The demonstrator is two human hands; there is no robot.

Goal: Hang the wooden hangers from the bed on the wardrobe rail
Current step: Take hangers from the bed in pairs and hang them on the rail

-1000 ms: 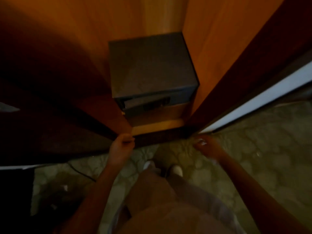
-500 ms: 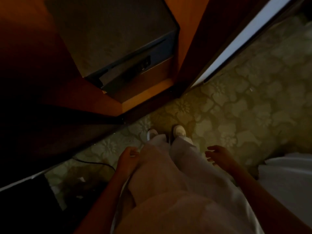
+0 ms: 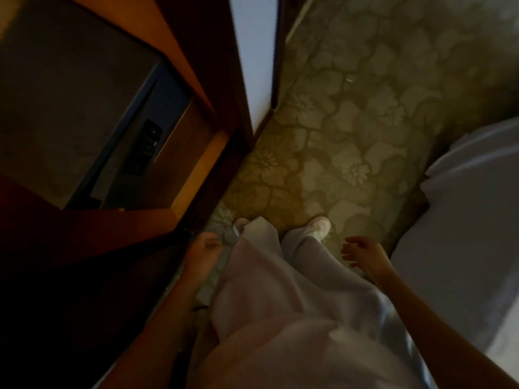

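In the head view, which looked almost straight down, the person stood on a floral carpet [image 3: 351, 130] between the wardrobe [image 3: 200, 167] at 9 to 11 o'clock and the bed [image 3: 466, 220] at 3 o'clock. The left hand [image 3: 202, 252] hung at 7 o'clock, just beside the pale trousers [image 3: 280, 290] and near the wardrobe's dark front edge. Its fingers were loosely curled and held nothing. The right hand [image 3: 365, 256] hung at 5 o'clock between the trousers and the bed's white sheet, its fingers relaxed, slightly spread and empty. Two white shoes [image 3: 320, 226] showed at the centre. A dark grey safe [image 3: 64, 108] with a keypad [image 3: 148, 141] sat inside the wardrobe at 10 o'clock, and the pale edge of a door [image 3: 252, 51] ran up to 12 o'clock. This view did not show where the wooden hangers lay.
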